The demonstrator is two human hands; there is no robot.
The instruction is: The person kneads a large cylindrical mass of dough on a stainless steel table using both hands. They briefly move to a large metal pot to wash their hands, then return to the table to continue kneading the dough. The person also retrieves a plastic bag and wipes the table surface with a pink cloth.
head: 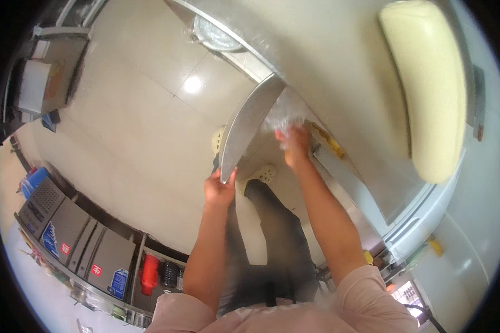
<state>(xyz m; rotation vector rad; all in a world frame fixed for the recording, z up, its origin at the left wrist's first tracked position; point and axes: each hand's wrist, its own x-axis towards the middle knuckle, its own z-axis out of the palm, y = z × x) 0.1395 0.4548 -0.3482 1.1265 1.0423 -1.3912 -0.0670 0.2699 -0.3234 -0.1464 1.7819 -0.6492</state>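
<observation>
My left hand (pixel 219 189) grips the near end of a thin, curved-looking metal tray (pixel 250 129), held tilted above the floor. The tray's far end reaches the worktop edge. My right hand (pixel 298 143) is blurred and closed around crumpled clear plastic film (pixel 285 112), just right of the tray. A yellow, ridged strip (pixel 329 140) lies beside that hand near the worktop edge; I cannot tell what it is. Farther right, a thick, smooth log of pale dough (pixel 431 91) rests on the light worktop (pixel 337 54).
A round container (pixel 216 33) with pale contents sits below the worktop's far edge. Grey steel cabinets (pixel 83 233) and a red bottle (pixel 149 274) are at lower left. A carton (pixel 35 85) stands at far left. My clog (pixel 263 172) is on the tiled floor (pixel 150 112).
</observation>
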